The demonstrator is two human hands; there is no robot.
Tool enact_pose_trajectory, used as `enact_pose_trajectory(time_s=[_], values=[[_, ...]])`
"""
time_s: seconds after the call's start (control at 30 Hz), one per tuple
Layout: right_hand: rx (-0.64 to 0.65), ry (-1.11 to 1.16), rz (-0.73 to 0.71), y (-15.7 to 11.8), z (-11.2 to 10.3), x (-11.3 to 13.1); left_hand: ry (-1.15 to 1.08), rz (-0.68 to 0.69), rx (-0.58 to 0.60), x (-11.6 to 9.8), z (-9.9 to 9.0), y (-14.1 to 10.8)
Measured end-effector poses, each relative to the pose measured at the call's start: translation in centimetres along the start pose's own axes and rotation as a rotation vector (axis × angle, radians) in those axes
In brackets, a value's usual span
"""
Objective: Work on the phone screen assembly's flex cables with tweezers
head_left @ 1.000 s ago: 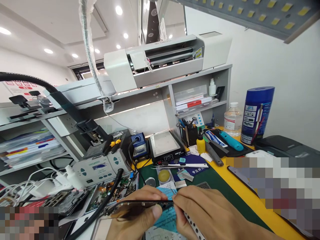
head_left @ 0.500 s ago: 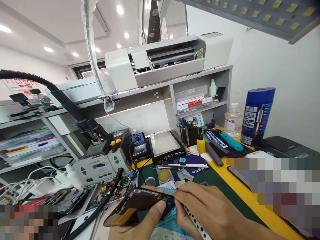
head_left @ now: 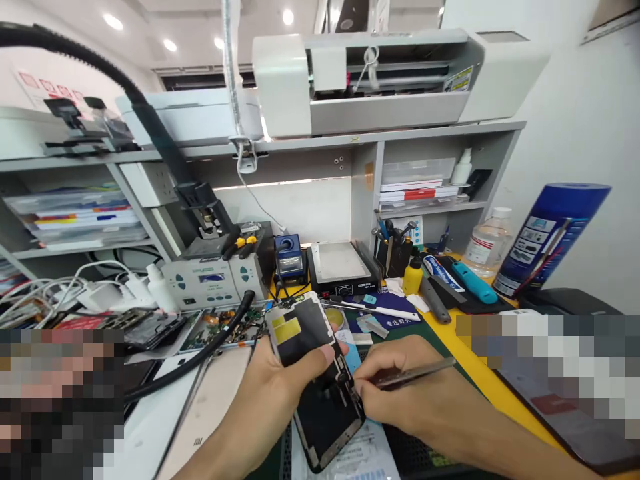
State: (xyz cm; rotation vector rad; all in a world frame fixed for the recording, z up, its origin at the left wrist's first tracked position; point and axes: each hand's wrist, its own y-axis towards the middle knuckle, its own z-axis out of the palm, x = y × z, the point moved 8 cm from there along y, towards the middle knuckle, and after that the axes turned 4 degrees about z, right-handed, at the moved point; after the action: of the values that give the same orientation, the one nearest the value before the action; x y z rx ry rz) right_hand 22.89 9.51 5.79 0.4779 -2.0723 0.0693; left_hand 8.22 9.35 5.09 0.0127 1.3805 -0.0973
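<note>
A black phone part [head_left: 325, 413] with a yellowish patch near its top is held tilted over the mat in my left hand [head_left: 285, 380]. The thumb lies across its dark face, and the other fingers are mostly behind it. My right hand [head_left: 400, 380] pinches a thin metal tool [head_left: 425, 372], its handle pointing right. These fingertips are at the part's right edge; the tool's tip is hidden there. Below the part lies a printed white sheet [head_left: 365, 447] on the dark green mat.
A black hose [head_left: 200, 373] curves over a tray of circuit boards at the left. Behind stand a heating plate [head_left: 340, 263], a yellow bottle [head_left: 413, 275] and a blue can [head_left: 555, 233]. A white tweezer-like tool [head_left: 390, 310] lies behind the hands.
The phone part has turned more upright, its dark inner face now toward the camera. The tool in my right hand has swung to point right. The camera view has shifted down and left.
</note>
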Motion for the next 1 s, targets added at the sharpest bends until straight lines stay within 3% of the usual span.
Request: enact_pose_trajectory(time_s=[0.13,0.37,0.8,1.0], values=[[0.179,0.092,0.191,0.0,1.0,-1.0,-0.059,-0.067,0.045,0.6,-0.1,0.1],[0.271,0.286,0.35,-0.1,1.8,-1.7,-0.054,-0.087,0.043,0.9,-0.3,0.2],[0.286,0.328,0.374,-0.1,2.3,-2.8,-0.202,-0.154,0.061,1.7,-0.2,0.3],[0.243,0.339,0.382,0.0,2.0,-2.6,-0.258,-0.15,0.237,0.9,0.5,-0.7]])
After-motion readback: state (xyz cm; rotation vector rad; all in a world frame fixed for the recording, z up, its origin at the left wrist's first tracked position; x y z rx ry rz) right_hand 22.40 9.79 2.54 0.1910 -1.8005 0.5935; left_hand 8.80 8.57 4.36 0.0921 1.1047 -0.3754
